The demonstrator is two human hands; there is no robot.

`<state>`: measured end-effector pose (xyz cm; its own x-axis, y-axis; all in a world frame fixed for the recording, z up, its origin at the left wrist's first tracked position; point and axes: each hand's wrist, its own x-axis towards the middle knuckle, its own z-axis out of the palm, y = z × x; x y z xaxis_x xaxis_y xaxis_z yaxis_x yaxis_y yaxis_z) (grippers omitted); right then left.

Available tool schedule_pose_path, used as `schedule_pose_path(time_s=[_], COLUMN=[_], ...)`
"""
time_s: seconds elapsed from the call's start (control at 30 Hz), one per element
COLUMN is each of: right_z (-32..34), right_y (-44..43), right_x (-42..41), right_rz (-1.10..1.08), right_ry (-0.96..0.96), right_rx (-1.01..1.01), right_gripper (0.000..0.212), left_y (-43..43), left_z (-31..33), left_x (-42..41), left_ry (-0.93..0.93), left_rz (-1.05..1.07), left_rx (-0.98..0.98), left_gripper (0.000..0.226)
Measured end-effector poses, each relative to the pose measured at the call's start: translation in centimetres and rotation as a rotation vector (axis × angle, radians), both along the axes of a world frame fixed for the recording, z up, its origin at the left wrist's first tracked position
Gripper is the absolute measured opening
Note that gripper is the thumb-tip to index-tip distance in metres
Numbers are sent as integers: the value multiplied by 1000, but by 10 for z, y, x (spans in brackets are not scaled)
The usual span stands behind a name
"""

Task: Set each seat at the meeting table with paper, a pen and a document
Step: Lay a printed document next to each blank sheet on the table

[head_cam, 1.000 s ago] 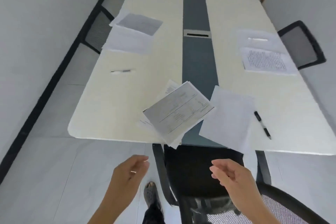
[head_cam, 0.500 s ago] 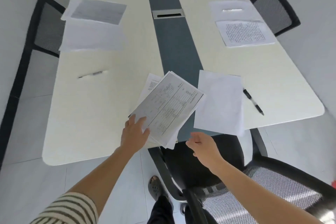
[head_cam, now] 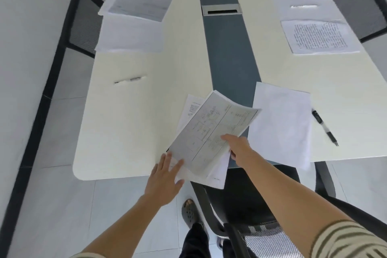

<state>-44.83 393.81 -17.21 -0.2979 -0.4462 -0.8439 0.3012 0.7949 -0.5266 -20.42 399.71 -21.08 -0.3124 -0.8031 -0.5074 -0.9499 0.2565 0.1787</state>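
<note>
— What had changed from half a second before?

— The left hand (head_cam: 165, 176) had stayed flat on the pile's near-left corner. The right hand (head_cam: 238, 148), which had hung free just short of the worktop (head_cam: 125, 136), had taken hold of the form (head_cam: 209, 130). The form's far end had risen off the sheets (head_cam: 217, 174) below it.

— How did the form look?

— It was a greyish printed page of ruled boxes and fine lines. It lay at a slant and bowed upward along its length. One of the sheets, also printed, showed past its far-left edge.

— And the hands?

— The left lay with straight, spread fingers, pressing the sheets at the worktop's near edge and touching the form's near-left corner. The right pinched the form's near-right edge, thumb on top. Its other fingers were hidden beneath the page.

— Where was it all?

— It was at the near end of the worktop, across the dark middle strip, between the two hands. The sheets overhung the edge. To the right lay blank paper (head_cam: 280, 123), and the form's far corner overlapped its left edge in view. A black pen (head_cam: 324, 128) lay just beside the paper's right edge.
</note>
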Motion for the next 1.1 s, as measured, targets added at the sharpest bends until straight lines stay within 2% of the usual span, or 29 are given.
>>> schedule_pose_path(time_s=[0.07, 0.13, 0.27, 0.3, 0.37, 0.47, 0.6, 0.83, 0.97, 1.1], right_z=[7, 23, 63, 74, 96, 117, 112, 75, 70, 54], right_y=[-5, -6, -2, 0, 2, 2, 1, 7, 6, 13], right_x=[4, 10, 15, 15, 14, 12, 2, -2, -5, -8], right_rz=[78, 193, 399, 431, 461, 476, 449, 490, 416, 551], right_ry=[100, 156, 195, 195, 198, 196, 240, 283, 306, 351], right_rx=[-70, -154, -417, -486, -612, -751, -747, -648, -625, -450], right_gripper=[34, 28, 19, 15, 21, 32, 39, 41, 25, 16], left_y=[-4, -13, -62, -77, -103, -125, -125, -103, -103, -100], left_z=[7, 18, 60, 75, 106, 142, 150, 119, 121, 122], left_x=[2, 4, 6, 6, 7, 7, 5, -16, -19, -12], left_ry=[17, 127, 634, 778, 1054, 1291, 1342, 1106, 1110, 1158], left_rz=[7, 102, 727, 827, 883, 783, 770, 765, 775, 887], left_rx=[45, 98, 148, 152, 145, 167, 131, 119, 127, 149], left_gripper=[65, 63, 80, 82, 69, 55, 46, 28, 24, 24])
